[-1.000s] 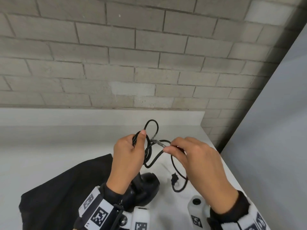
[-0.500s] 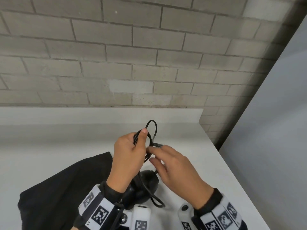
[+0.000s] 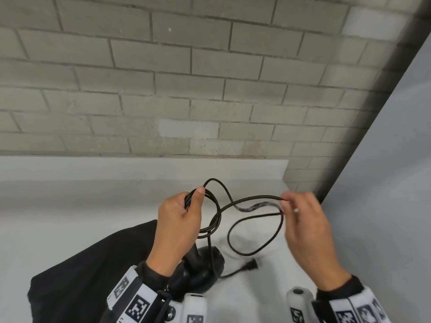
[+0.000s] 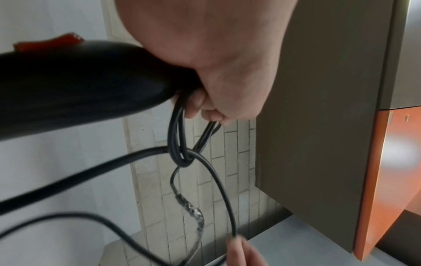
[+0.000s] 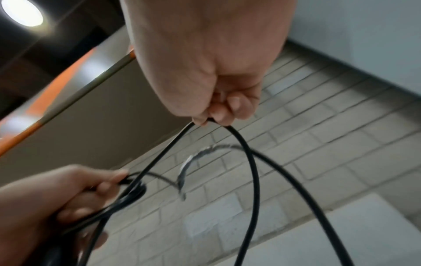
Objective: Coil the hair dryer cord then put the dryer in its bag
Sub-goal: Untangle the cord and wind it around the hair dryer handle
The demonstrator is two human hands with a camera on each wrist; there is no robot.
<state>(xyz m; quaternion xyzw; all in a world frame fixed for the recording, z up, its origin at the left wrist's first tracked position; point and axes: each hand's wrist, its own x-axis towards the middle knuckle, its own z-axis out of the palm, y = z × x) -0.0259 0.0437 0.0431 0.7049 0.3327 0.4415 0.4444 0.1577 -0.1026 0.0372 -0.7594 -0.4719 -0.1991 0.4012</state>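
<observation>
My right hand (image 3: pixel 305 231) swings back out to the right, drawing a fresh loop of cord (image 3: pixel 254 229) away from my left hand (image 3: pixel 179 229).

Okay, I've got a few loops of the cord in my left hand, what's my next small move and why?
Probably bring the right hand back to the left hand and lay its pinched cord onto the held loops. A long slack stretch hangs loose, and the plug lies on the counter.
</observation>
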